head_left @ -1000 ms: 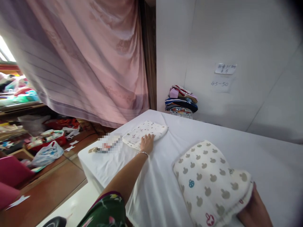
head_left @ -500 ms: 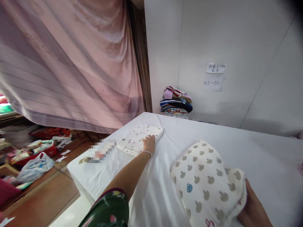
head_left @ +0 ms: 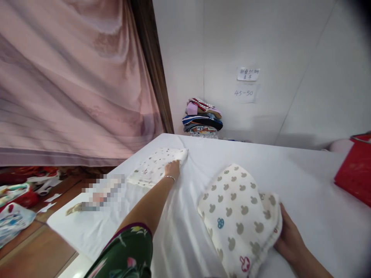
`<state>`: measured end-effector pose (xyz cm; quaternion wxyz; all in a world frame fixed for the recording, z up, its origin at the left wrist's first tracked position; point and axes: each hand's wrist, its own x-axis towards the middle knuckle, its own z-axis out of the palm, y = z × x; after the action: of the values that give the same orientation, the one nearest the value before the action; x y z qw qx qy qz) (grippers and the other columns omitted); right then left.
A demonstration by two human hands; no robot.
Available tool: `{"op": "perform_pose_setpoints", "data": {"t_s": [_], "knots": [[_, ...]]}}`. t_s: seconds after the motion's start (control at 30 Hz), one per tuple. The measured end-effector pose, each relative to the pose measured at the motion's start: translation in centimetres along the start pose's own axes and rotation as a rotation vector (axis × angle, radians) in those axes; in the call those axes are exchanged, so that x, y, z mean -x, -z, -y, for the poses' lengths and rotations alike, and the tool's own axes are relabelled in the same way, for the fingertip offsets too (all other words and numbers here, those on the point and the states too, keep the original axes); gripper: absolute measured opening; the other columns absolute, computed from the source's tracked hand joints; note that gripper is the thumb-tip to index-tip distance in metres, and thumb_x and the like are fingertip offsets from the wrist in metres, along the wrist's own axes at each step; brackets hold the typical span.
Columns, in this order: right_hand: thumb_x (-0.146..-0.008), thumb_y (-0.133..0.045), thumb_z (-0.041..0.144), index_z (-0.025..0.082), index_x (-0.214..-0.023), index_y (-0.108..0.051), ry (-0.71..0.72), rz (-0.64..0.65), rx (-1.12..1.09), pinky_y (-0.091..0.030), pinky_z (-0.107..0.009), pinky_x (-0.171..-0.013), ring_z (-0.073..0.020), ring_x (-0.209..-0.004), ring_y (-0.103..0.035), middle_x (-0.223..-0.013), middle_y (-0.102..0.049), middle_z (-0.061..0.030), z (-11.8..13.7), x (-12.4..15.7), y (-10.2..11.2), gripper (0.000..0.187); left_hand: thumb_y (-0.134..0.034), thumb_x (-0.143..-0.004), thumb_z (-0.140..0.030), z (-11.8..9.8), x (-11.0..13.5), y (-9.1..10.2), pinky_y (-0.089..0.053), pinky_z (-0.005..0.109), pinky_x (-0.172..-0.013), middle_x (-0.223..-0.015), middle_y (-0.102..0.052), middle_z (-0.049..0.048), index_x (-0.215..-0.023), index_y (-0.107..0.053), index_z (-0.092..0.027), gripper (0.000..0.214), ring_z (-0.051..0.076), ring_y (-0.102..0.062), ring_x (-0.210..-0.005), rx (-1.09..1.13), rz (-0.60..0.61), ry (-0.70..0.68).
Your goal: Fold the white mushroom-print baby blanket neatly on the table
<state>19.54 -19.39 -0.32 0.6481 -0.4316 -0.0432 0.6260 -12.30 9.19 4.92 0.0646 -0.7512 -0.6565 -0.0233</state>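
A folded white cloth with a tiny scattered print (head_left: 153, 165) lies flat toward the far left of the table. My left hand (head_left: 173, 170), a bracelet at its wrist, has its fingers curled on the near right edge of this cloth; the fingertips are partly hidden. Closer to me, on the right, is a thicker white cloth with grey mushroom-like shapes (head_left: 232, 208), plus a blue and a pink one. My right hand (head_left: 290, 233) grips its right edge, where the layers bunch up; some fingers are behind the fabric.
A white-covered table (head_left: 313, 181) spans the view. Folded clothes (head_left: 203, 116) are piled at its far side by the wall. A red bag-like object (head_left: 355, 170) stands at right. A pixelated item (head_left: 101, 195) lies on the left. Plastic bags (head_left: 14, 222) sit on the floor.
My left hand's fingers have gone from spread on the small-print cloth to curled at its edge. My right hand keeps its hold. The view has turned right, bringing in the red object.
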Motion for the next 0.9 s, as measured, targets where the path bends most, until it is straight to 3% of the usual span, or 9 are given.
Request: {"op": "perform_pose_setpoints", "data": {"t_s": [0.13,0.27,0.33,0.43,0.5,0.57,0.67,0.8,0.9], "knots": [[-0.079,-0.056,0.054,0.022,-0.101,-0.070,-0.030,0.091,-0.056,-0.043,-0.043,-0.097,-0.0267,-0.106,-0.060,-0.104,-0.070,-0.0088,0.1,0.2,-0.5,0.042,-0.039,-0.085,-0.012,-1.9,2.5,-2.1,-0.032,0.047,-0.098,-0.132,-0.045,0.0165,-0.127,-0.043,-0.014,0.043,0.031,-0.039,-0.123,0.025,-0.018,-0.065],[-0.081,-0.052,0.056,0.020,-0.106,-0.067,-0.024,0.171,-0.025,-0.041,-0.046,-0.097,-0.0269,-0.107,-0.060,-0.107,-0.069,-0.0099,0.0,0.1,-0.8,0.046,-0.045,-0.088,-0.030,-4.8,5.5,-1.0,-0.026,0.043,-0.107,-0.139,-0.041,0.0134,-0.126,-0.048,-0.014,0.041,0.027,-0.036,-0.129,0.268,-0.070,-0.277],[-0.082,-0.051,0.057,0.018,-0.106,-0.067,-0.022,0.220,-0.015,-0.041,-0.045,-0.097,-0.0269,-0.106,-0.060,-0.106,-0.069,-0.0108,0.0,0.1,-1.0,0.048,-0.044,-0.088,-0.036,-7.1,8.6,0.2,-0.032,0.036,-0.106,-0.135,-0.047,0.0122,-0.125,-0.050,-0.015,0.043,0.023,-0.043,-0.125,0.492,-0.092,-0.397],[-0.083,-0.048,0.057,0.017,-0.106,-0.067,-0.019,0.308,-0.034,-0.042,-0.043,-0.095,-0.0261,-0.105,-0.060,-0.104,-0.069,-0.0106,0.1,0.3,-1.6,0.050,-0.045,-0.086,-0.045,-10.5,15.2,1.3,-0.033,0.037,-0.106,-0.134,-0.051,0.0066,-0.132,-0.047,-0.024,0.050,0.023,-0.045,-0.124,0.687,-0.062,-0.578],[-0.084,-0.043,0.061,0.017,-0.107,-0.067,-0.025,0.363,-0.013,-0.044,-0.043,-0.093,-0.0262,-0.105,-0.061,-0.103,-0.070,-0.0095,0.2,0.4,-2.0,0.056,-0.055,-0.078,-0.051,-12.4,19.3,1.0,-0.029,0.041,-0.109,-0.144,-0.039,0.0043,-0.141,-0.033,-0.030,0.070,0.026,-0.037,-0.130,0.712,0.015,-0.737],[-0.084,-0.037,0.066,0.018,-0.108,-0.066,-0.035,0.385,0.053,-0.045,-0.043,-0.090,-0.0262,-0.103,-0.061,-0.099,-0.071,-0.0075,0.1,0.6,-2.4,0.061,-0.066,-0.065,-0.054,-14.0,22.1,0.2,-0.032,0.046,-0.106,-0.146,-0.032,0.0055,-0.143,-0.028,-0.031,0.090,0.032,-0.034,-0.132,0.667,0.168,-0.836],[-0.083,-0.040,0.066,0.017,-0.112,-0.063,0.017,0.360,0.132,-0.045,-0.042,-0.089,-0.0254,-0.100,-0.063,-0.097,-0.071,-0.0079,-0.5,0.8,-2.8,0.062,-0.070,-0.059,-0.043,-15.9,23.7,-1.0,-0.030,0.052,-0.105,-0.148,-0.027,0.0067,-0.143,-0.029,-0.029,0.094,0.037,-0.029,-0.133,0.572,0.226,-0.833],[-0.081,-0.050,0.060,0.014,-0.120,-0.058,0.166,0.309,0.147,-0.044,-0.042,-0.091,-0.0253,-0.100,-0.062,-0.104,-0.068,-0.0129,-1.7,1.6,-3.5,0.061,-0.058,-0.065,-0.024,-17.0,23.8,-1.1,-0.029,0.049,-0.107,-0.149,-0.024,0.0056,-0.144,-0.029,-0.025,0.084,0.032,-0.030,-0.134,0.581,0.037,-0.719],[-0.082,-0.050,0.060,0.016,-0.122,-0.057,0.279,0.297,0.208,-0.044,-0.042,-0.091,-0.0257,-0.102,-0.060,-0.108,-0.067,-0.0122,-2.3,2.7,-4.1,0.060,-0.055,-0.068,-0.027,-17.1,24.0,-0.1,-0.028,0.049,-0.107,-0.150,-0.025,0.0068,-0.144,-0.029,-0.022,0.080,0.031,-0.029,-0.134,0.651,0.017,-0.608]]}}
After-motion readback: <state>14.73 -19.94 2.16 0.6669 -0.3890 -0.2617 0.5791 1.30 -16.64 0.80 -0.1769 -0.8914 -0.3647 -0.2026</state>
